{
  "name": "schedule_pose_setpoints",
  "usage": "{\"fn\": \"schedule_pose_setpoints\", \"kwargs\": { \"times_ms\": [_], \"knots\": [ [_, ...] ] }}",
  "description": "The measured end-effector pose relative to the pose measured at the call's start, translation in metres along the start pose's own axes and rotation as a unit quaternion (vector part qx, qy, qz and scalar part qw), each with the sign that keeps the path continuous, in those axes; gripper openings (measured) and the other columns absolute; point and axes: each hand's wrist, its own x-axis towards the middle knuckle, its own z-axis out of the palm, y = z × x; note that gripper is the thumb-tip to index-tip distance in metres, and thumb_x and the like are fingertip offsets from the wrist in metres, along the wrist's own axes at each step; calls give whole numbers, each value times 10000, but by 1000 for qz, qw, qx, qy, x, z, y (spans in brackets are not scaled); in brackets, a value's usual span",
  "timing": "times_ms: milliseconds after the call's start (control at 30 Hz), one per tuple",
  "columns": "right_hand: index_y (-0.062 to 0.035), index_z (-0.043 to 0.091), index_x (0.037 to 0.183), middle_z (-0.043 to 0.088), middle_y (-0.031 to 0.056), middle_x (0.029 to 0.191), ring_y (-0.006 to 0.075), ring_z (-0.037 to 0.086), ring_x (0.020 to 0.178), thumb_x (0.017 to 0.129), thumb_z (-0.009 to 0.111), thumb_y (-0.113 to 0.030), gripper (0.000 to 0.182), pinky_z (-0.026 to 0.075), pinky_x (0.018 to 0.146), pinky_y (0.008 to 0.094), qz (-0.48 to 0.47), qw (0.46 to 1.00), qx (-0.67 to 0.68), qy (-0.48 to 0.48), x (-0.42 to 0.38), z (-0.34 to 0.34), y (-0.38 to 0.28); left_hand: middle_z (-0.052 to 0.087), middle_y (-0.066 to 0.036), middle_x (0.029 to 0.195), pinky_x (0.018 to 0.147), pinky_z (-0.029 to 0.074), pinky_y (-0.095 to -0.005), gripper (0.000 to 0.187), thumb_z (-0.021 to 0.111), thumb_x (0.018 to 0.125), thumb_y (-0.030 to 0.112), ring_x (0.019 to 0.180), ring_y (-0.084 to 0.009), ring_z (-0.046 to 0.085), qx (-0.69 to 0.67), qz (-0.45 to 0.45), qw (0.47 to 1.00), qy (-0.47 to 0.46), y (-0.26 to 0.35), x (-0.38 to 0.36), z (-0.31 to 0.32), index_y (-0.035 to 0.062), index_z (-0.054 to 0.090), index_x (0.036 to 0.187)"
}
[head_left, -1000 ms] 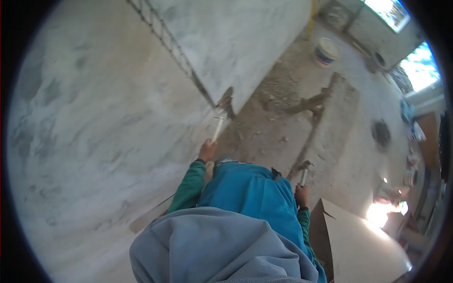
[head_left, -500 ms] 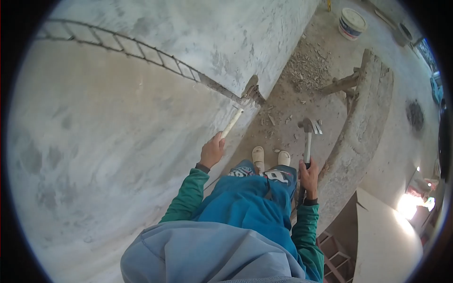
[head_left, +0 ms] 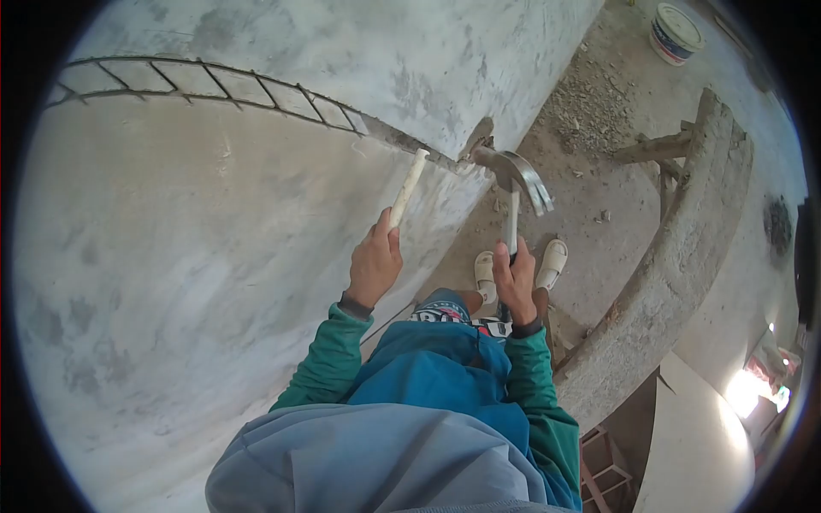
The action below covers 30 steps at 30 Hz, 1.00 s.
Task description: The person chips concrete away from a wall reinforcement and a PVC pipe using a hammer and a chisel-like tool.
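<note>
My left hand (head_left: 374,267) is closed round the lower end of a pale, cream-coloured rod (head_left: 410,186). The rod's upper end overlaps the edge of a groove (head_left: 402,139) in the plastered wall. To the right, my right hand (head_left: 516,286) grips a claw hammer (head_left: 511,214) by its handle, head up and claw towards the right. The hammer's striking face is at the broken corner of the wall in this view, to the right of the rod's tip. A ladder-shaped wire reinforcement (head_left: 214,83) runs along the wall into the groove.
A rough cement-coated plank (head_left: 676,256) on a wooden support curves along my right. Rubble (head_left: 590,103) covers the floor beyond the wall corner, near a white bucket (head_left: 676,34). My sandalled feet (head_left: 554,261) stand close to the wall. A pale board (head_left: 697,427) lies at lower right.
My right hand has raised the hammer and brought it left, towards the wall corner. The left hand and rod have shifted slightly left. The view has turned, and my feet have moved right.
</note>
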Motion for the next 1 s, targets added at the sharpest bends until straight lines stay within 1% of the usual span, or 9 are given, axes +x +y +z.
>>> {"fn": "schedule_pose_setpoints", "kwargs": {
  "times_ms": [133,267,467,533,567,633,833,933,1000],
  "knots": [
    [27,574,985,534,168,603,299,571,542,973,522,-430,461,426,538,394,-60,998,5,-30,22,4,-15,646,-253,891,685,461,-548,348,468,974,191,811,-476,607,48,-40,998,-2,16,10,-4,67,475,1299],
    [23,575,1006,535,164,604,285,573,540,978,515,-420,448,426,538,389,-77,996,-1,-51,31,5,-19,655,-235,802,657,482,-565,342,462,972,213,760,-459,633,77,-72,994,-28,22,20,2,61,456,1278],
    [35,565,973,562,194,620,356,578,558,981,509,-404,442,429,548,408,-136,968,209,-1,19,24,-52,655,-255,806,667,470,-581,342,455,973,243,751,-466,630,40,-76,996,0,14,21,9,90,460,1278],
    [48,536,930,570,87,634,129,556,536,992,471,-464,520,396,470,310,-150,949,276,2,23,53,-25,662,-252,830,665,473,-572,352,460,970,236,762,-458,634,54,-94,994,1,16,21,12,92,465,1291],
    [48,536,930,570,87,634,129,556,536,992,471,-464,520,396,470,310,-153,949,277,-1,27,64,-9,662,-252,830,665,473,-572,352,460,970,236,762,-458,634,55,-96,994,5,10,20,14,92,465,1291],
    [39,534,899,572,93,631,168,574,541,988,493,-438,488,417,489,350,-42,998,-35,-38,44,85,28,667,-240,849,661,481,-558,367,467,967,236,767,-447,639,81,-42,995,35,-8,19,25,94,470,1306],
    [44,567,965,569,119,617,224,589,552,977,505,-419,468,438,525,378,51,996,51,-50,38,23,25,672,-212,844,639,497,-532,373,480,965,236,736,-427,646,79,-3,994,75,14,9,5,90,472,1309],
    [41,572,966,566,115,612,219,584,548,978,503,-422,469,437,527,368,21,994,42,-100,41,4,14,674,-202,843,628,506,-522,356,484,965,239,718,-410,655,130,-77,988,11,32,11,-11,86,477,1286],
    [44,573,970,551,117,596,220,573,534,976,508,-423,472,427,523,367,-73,996,1,-55,48,0,0,675,-199,842,624,508,-520,347,486,965,243,711,-406,658,130,-83,988,15,33,10,-11,84,479,1272]
  ]
}}
